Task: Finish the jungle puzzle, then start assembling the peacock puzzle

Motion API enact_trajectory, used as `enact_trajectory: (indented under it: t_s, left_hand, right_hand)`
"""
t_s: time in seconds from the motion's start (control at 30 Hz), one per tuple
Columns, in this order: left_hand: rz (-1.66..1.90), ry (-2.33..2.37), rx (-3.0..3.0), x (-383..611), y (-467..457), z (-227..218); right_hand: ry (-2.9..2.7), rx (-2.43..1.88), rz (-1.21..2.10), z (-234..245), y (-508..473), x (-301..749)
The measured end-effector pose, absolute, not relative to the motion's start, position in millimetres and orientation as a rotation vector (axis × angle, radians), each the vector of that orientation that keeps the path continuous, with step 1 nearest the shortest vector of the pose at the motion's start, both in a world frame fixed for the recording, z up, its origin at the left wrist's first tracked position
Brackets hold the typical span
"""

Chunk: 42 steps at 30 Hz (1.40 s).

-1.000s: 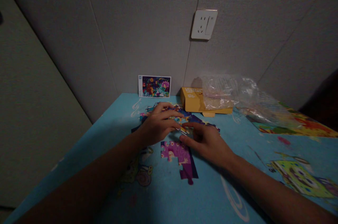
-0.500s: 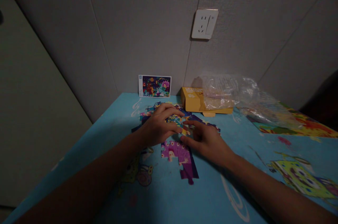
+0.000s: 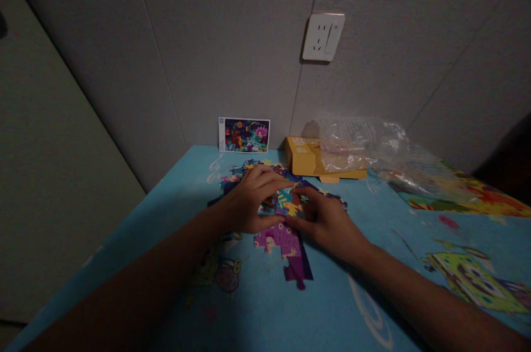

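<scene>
Between my two hands a small joined section of jigsaw puzzle (image 3: 286, 202), teal with a yellow leaf shape, is held slightly raised and tilted. My left hand (image 3: 253, 197) has its thumb at the lower edge and its fingers along the upper edge. From the right, my right hand (image 3: 327, 216) grips the same section between thumb and index finger. Just below lies a pink and purple strip of joined puzzle pieces (image 3: 286, 241) with a gap in its lower side. More assembled dark blue pieces (image 3: 313, 186) lie behind, partly hidden by my hands.
A picture card (image 3: 244, 135) leans against the wall at the back. Right of it is a yellow box (image 3: 302, 158) with crumpled clear plastic (image 3: 352, 141) over it. A colourful sheet (image 3: 481, 191) lies far right on the blue cartoon-printed tablecloth (image 3: 186, 175).
The teal section has come up and tilted towards me, showing more of its face. My left thumb has moved down to its lower edge; my right hand has barely moved.
</scene>
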<state>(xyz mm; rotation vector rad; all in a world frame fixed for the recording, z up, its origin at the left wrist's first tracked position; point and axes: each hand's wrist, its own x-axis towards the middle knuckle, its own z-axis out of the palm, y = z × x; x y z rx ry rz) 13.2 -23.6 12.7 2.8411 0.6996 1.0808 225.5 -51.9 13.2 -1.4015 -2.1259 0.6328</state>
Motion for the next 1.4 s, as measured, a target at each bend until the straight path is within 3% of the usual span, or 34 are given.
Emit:
enact_trajectory:
  t_s: [1.4]
  left_hand:
    - [1.061,0.755,2.852,10.4,-19.4,6.7]
  right_hand:
    - [-2.131,-1.357,0.496,10.7,-48.7,228.7]
